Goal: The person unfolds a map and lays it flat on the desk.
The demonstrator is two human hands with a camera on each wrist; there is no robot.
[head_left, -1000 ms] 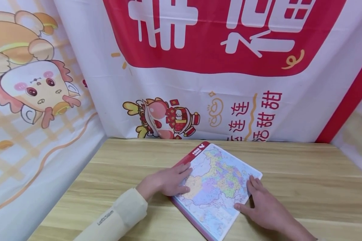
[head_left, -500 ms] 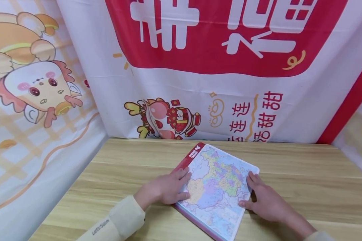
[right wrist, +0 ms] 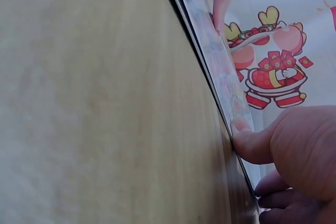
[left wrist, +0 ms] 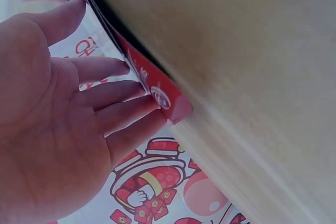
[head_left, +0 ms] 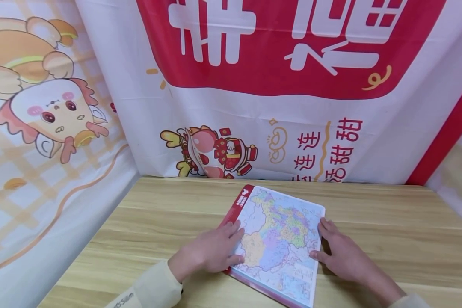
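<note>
A flat board printed with a colourful map (head_left: 277, 231) lies at an angle on the wooden table, with a red strip along its left edge. My left hand (head_left: 217, 248) rests on that left edge, its fingers fairly straight and the thumb on the map. In the left wrist view, the fingertips of the left hand (left wrist: 79, 108) touch the board's red side (left wrist: 157, 90). My right hand (head_left: 342, 254) touches the opposite edge with thumb and fingers. The right wrist view has the thumb of the right hand (right wrist: 310, 150) against the board's thin rim (right wrist: 212, 72).
The wooden table (head_left: 154, 214) extends around the board on both sides. A white and red cloth (head_left: 208, 102) with printed characters and a cartoon figure hangs behind its far edge. Another patterned cloth (head_left: 61, 179) hangs along the left.
The board has turned anticlockwise, its far corner shifting left and its near corner right. Both hands have stayed on its edges, the left one coming slightly nearer.
</note>
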